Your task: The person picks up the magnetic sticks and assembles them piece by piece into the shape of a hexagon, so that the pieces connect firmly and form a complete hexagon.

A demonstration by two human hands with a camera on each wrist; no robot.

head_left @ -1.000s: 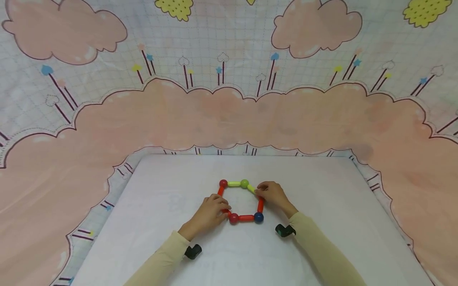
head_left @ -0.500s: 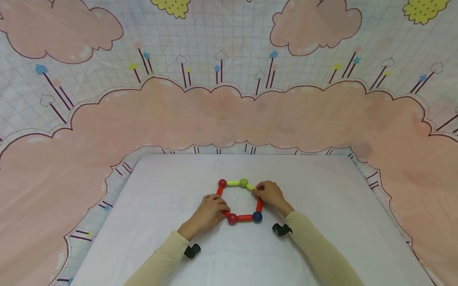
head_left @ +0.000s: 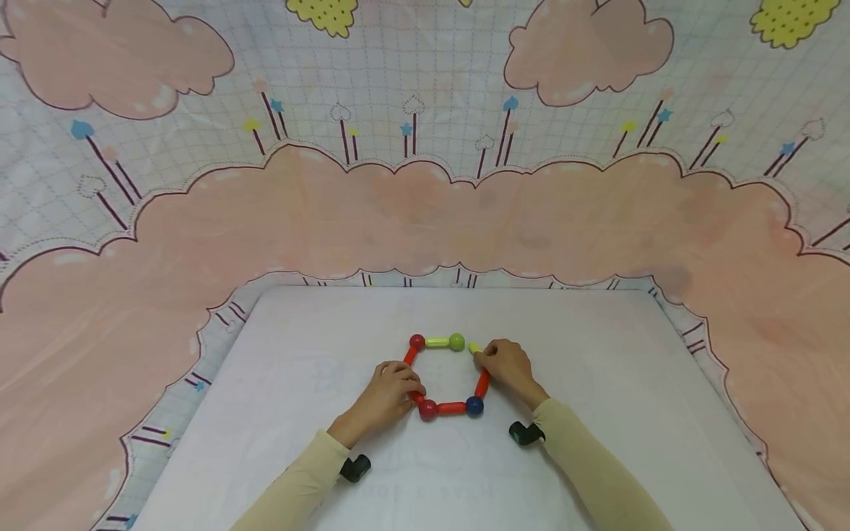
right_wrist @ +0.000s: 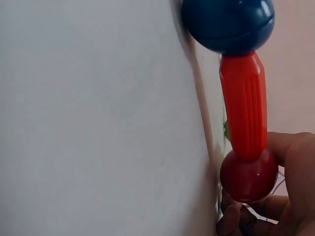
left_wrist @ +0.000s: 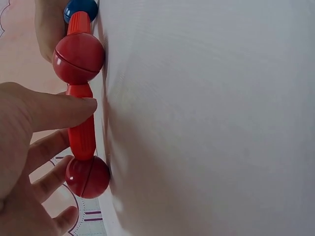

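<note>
In the head view, magnetic sticks and balls form a ring, broken between the green ball (head_left: pixel 457 341) and a yellow-green stick (head_left: pixel 474 347). My left hand (head_left: pixel 390 387) pinches a red stick (left_wrist: pixel 82 132) between the lower red ball (left_wrist: pixel 78 59) and another red ball (left_wrist: pixel 87 177). My right hand (head_left: pixel 506 366) pinches the yellow-green stick at its near end, beside a red ball (right_wrist: pixel 248 174) that the hand hides from the head view. From that ball a red stick (right_wrist: pixel 245 105) runs to the blue ball (right_wrist: pixel 229 22).
The ring lies on a white tabletop (head_left: pixel 319 324). A far red ball (head_left: pixel 417 341) joins another yellow-green stick (head_left: pixel 437 342) to the green ball. Behind the table hangs a patterned cloth (head_left: pixel 425 214). Each wrist carries a small black camera (head_left: pixel 526 433).
The yellow-green stick in my right hand has come away from the green ball, leaving a small gap. The blue ball's side has shifted slightly; my left hand keeps its grip.
</note>
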